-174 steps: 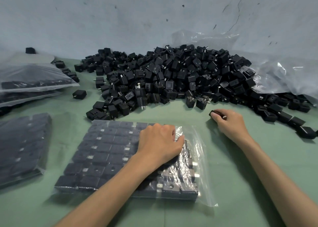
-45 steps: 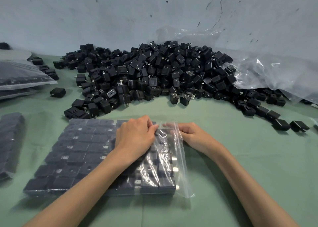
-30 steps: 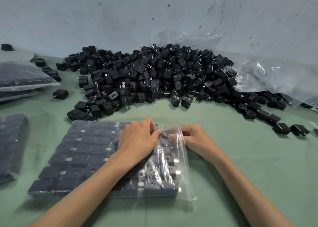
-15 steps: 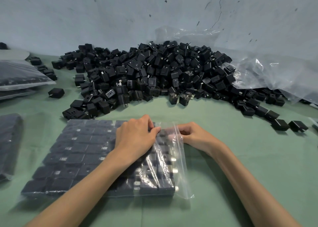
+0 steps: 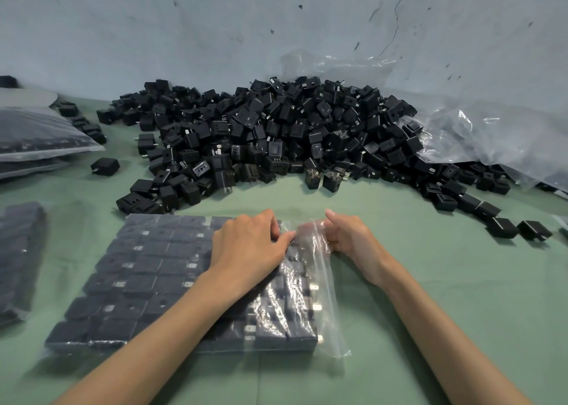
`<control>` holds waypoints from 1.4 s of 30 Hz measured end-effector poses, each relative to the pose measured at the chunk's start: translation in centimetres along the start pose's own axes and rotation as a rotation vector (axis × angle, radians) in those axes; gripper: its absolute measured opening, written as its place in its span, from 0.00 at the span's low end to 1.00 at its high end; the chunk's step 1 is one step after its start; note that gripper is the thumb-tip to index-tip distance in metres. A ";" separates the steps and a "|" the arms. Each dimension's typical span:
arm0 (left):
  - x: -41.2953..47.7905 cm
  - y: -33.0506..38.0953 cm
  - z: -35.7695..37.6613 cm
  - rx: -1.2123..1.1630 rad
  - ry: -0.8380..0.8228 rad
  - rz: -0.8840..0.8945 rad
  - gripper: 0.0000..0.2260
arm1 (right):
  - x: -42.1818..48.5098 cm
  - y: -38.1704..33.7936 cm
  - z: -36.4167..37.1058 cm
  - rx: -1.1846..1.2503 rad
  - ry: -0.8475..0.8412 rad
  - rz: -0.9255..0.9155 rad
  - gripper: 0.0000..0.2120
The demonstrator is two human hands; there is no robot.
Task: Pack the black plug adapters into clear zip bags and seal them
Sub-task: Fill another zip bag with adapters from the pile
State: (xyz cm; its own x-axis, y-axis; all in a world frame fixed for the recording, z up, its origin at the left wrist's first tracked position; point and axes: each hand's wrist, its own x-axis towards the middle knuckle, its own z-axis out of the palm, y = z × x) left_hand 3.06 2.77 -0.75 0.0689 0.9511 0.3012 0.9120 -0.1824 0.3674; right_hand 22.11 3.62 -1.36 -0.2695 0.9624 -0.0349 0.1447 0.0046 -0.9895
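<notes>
Head view. A zip bag (image 5: 330, 300) lies flat on the green table (image 5: 445, 297), front and left of centre. It is packed with neat rows of black plug adapters (image 5: 144, 281). Its mouth faces right, and clear film hangs loose past the last row. Whether the zip is pressed closed cannot be told.

The left forearm comes in from the bottom left and crosses over the bag. The left hand (image 5: 249, 246) sits palm down on the bag's far right corner, fingers curled. Thumb and fingertips pinch the film by the mouth.

The right forearm comes in from the bottom right, low over the table. The right hand (image 5: 350, 235) is just beside the left, fingers curled round the mouth edge and gripping the film. One fingertip sticks up. Film bunches between the two hands.

Behind them a loose pile (image 5: 276, 134) of adapters lies against the wall (image 5: 215, 35), with strays trailing off to the right. A crumpled plastic sheet (image 5: 479, 134) lies right of the pile. Filled bags (image 5: 37, 134) are stacked at far left, and another filled bag (image 5: 18, 260) lies at the left edge.
</notes>
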 end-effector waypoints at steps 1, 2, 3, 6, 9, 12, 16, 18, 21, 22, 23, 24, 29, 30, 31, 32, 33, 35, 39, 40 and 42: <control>0.0 0.0 0.0 0.005 -0.003 0.003 0.17 | 0.1 0.0 0.1 0.012 0.020 0.014 0.22; -0.1 0.1 0.0 0.009 -0.004 0.006 0.17 | 0.1 0.0 0.2 0.006 0.048 0.016 0.20; -0.1 0.1 -0.1 0.011 -0.006 0.008 0.17 | 0.2 0.0 0.3 -0.013 0.080 0.008 0.16; -0.1 0.1 0.0 0.006 -0.016 0.009 0.16 | 0.3 0.3 0.3 -0.042 0.147 0.002 0.10; -0.1 0.1 0.1 -0.008 -0.027 0.006 0.17 | 0.3 0.3 -0.2 -0.068 0.181 -0.015 0.06; -0.1 0.0 0.0 -0.017 -0.032 -0.001 0.16 | 1.2 -0.1 -0.5 -0.156 0.266 -0.025 0.09; -0.1 0.1 0.0 -0.030 -0.031 0.009 0.16 | 5.5 -1.1 -1.5 -0.474 0.614 -0.113 0.09; -0.1 0.0 0.1 -0.034 -0.030 0.012 0.17 | 7.9 -1.6 -2.3 -0.631 0.661 -0.131 0.07; 0.0 0.0 0.1 -0.038 -0.033 0.013 0.17 | 10.7 -1.1 -3.8 -0.808 0.566 -0.012 0.19; 0.0 0.0 0.2 -0.037 -0.034 0.013 0.17 | 11.1 -0.9 -4.1 -0.850 0.538 0.016 0.21; 0.0 0.0 0.2 -0.036 -0.035 0.012 0.17 | 11.3 -0.4 -4.2 -0.875 0.523 0.024 0.21; 0.0 0.0 0.2 -0.035 -0.036 0.013 0.17 | 11.3 0.0 -4.2 -0.888 0.521 0.013 0.20; 0.0 0.0 0.2 -0.037 -0.023 0.021 0.17 | 9.7 1.9 -3.5 -0.896 0.625 -0.129 0.16; 0.0 0.0 0.2 -0.034 -0.023 0.022 0.17 | 9.5 1.9 -3.5 -0.900 0.649 -0.136 0.15; 0.0 0.0 0.2 -0.032 -0.023 0.023 0.17 | 9.4 1.9 -3.6 -0.901 0.664 -0.132 0.14; 0.0 0.0 0.2 -0.031 -0.024 0.023 0.17 | 9.2 1.8 -3.7 -0.899 0.667 -0.127 0.13; 0.0 0.0 0.2 -0.031 -0.027 0.023 0.17 | 9.0 1.6 -3.7 -0.894 0.667 -0.122 0.12; 0.0 0.0 0.2 -0.032 -0.030 0.023 0.17 | 8.4 1.3 -3.8 -0.872 0.673 -0.122 0.12; 0.0 0.0 0.2 -0.030 -0.033 0.024 0.17 | 6.4 0.9 -3.9 -0.857 0.674 -0.120 0.10; 0.0 0.0 0.3 -0.028 -0.032 0.025 0.17 | 5.7 0.9 -3.8 -0.845 0.669 -0.118 0.10; 0.0 0.1 0.2 -0.023 -0.027 0.028 0.17 | 4.4 0.7 -3.7 -0.833 0.658 -0.111 0.09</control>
State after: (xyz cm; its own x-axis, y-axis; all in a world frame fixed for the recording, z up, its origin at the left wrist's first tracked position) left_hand 3.21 2.82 -0.94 0.1054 0.9520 0.2874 0.9002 -0.2141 0.3791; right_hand 24.55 8.91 -1.70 0.2099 0.9016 0.3782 0.8231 0.0459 -0.5660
